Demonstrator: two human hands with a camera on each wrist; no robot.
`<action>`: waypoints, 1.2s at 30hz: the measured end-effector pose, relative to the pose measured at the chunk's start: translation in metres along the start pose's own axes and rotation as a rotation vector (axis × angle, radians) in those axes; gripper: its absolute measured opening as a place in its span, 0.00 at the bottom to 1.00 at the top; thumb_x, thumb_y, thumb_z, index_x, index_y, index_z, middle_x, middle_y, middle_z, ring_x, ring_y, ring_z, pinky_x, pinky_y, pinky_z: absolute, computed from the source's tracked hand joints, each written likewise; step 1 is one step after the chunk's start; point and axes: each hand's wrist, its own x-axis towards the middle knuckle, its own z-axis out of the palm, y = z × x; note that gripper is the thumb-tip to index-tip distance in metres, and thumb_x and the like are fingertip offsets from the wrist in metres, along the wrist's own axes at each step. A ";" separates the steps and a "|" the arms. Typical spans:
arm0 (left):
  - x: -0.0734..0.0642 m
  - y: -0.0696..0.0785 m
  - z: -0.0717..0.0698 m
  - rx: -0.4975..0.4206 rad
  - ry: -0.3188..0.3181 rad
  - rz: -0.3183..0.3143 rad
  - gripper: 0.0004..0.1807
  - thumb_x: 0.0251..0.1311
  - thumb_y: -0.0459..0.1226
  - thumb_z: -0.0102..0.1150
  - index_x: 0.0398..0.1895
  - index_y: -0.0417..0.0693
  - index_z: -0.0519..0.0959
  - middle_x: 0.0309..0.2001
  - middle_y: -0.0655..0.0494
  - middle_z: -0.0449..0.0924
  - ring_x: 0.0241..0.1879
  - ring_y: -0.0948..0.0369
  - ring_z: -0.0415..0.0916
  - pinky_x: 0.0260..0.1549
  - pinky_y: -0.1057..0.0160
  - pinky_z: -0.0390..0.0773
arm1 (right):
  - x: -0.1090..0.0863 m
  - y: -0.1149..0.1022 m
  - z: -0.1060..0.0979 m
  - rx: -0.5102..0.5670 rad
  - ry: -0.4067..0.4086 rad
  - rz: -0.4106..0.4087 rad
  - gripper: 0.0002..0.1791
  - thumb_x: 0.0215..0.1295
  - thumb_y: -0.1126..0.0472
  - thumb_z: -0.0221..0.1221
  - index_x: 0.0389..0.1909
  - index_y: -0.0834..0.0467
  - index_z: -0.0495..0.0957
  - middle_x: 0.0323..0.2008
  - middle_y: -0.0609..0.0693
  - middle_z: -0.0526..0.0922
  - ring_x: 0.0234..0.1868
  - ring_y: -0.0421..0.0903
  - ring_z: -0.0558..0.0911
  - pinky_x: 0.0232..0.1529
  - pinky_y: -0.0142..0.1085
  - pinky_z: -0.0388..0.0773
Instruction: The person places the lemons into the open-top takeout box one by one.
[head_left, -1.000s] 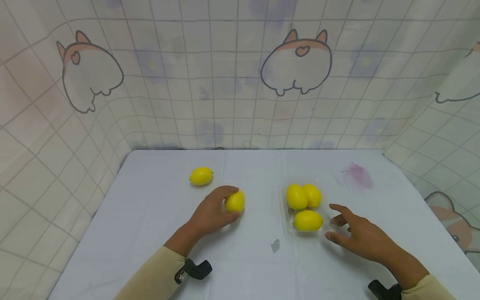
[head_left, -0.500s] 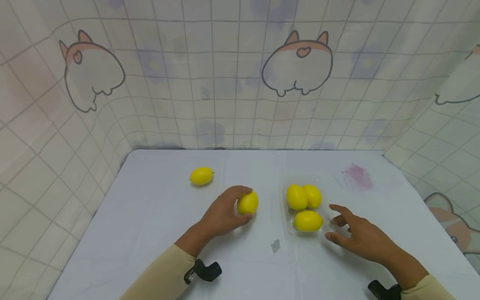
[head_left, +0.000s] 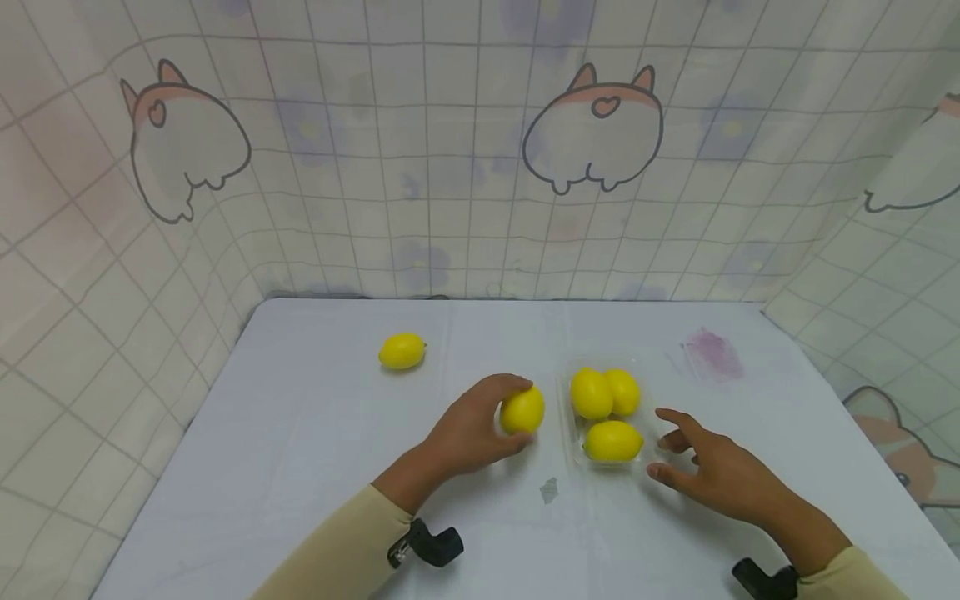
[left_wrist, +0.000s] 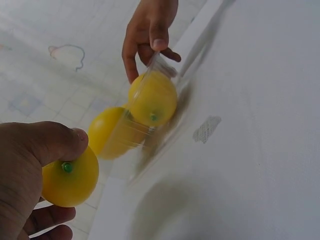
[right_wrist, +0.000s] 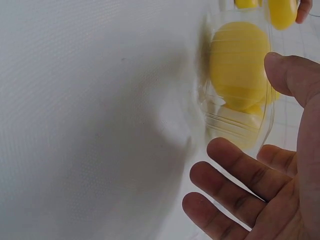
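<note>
My left hand (head_left: 468,432) holds a yellow lemon (head_left: 522,410) between thumb and fingers, just left of a clear plastic container (right_wrist: 273,107). In the left wrist view the green stem end of that held lemon (left_wrist: 70,180) faces the camera. Inside the container sit three lemons: two at the back, side by side, and one in front (head_left: 612,442). My right hand (head_left: 720,475) is at the container's right side with fingers spread and relaxed, gripping nothing. Whether its thumb touches the rim, I cannot tell. Another lemon (head_left: 402,351) lies alone on the table at the back left.
A white cloth covers the table (head_left: 300,467). It bears a small grey patch (head_left: 550,491) in front of the container and a pink stain (head_left: 714,354) at the back right. Grid-patterned curtains (head_left: 472,167) with cartoon animals enclose the back and sides.
My left hand has carried its lemon steadily rightward, closer to the container. The right hand, the container and the lone lemon stay where they were.
</note>
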 end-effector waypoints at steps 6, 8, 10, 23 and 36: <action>0.001 0.008 0.003 -0.009 -0.007 0.027 0.36 0.59 0.45 0.75 0.70 0.54 0.71 0.69 0.61 0.71 0.69 0.60 0.67 0.69 0.57 0.67 | -0.001 -0.002 0.000 -0.005 -0.004 0.015 0.51 0.62 0.31 0.64 0.76 0.55 0.57 0.55 0.51 0.84 0.49 0.56 0.83 0.47 0.59 0.82; 0.001 0.010 0.004 -0.011 -0.008 0.036 0.36 0.58 0.45 0.75 0.70 0.54 0.72 0.68 0.61 0.71 0.69 0.60 0.68 0.69 0.57 0.68 | 0.000 -0.002 0.001 -0.007 -0.006 0.017 0.51 0.62 0.31 0.64 0.76 0.55 0.57 0.55 0.51 0.84 0.50 0.56 0.83 0.47 0.59 0.82; 0.002 0.011 0.005 -0.013 -0.010 0.043 0.36 0.58 0.45 0.75 0.70 0.54 0.72 0.68 0.61 0.71 0.69 0.61 0.68 0.69 0.58 0.68 | 0.000 -0.002 0.001 -0.003 -0.008 0.016 0.51 0.62 0.31 0.64 0.77 0.55 0.57 0.55 0.52 0.84 0.50 0.56 0.83 0.47 0.60 0.81; 0.007 0.020 0.012 -0.032 -0.025 0.078 0.37 0.59 0.45 0.75 0.71 0.55 0.71 0.69 0.62 0.70 0.69 0.63 0.67 0.69 0.60 0.66 | -0.001 0.000 0.001 0.003 -0.003 0.009 0.51 0.62 0.31 0.64 0.77 0.54 0.57 0.55 0.50 0.84 0.50 0.56 0.83 0.48 0.59 0.81; 0.015 0.030 0.023 -0.038 -0.030 0.131 0.37 0.59 0.46 0.75 0.71 0.54 0.71 0.70 0.61 0.70 0.69 0.63 0.67 0.69 0.62 0.66 | -0.002 0.001 0.001 0.001 0.014 -0.014 0.50 0.63 0.31 0.64 0.76 0.54 0.57 0.54 0.49 0.84 0.49 0.55 0.84 0.47 0.58 0.82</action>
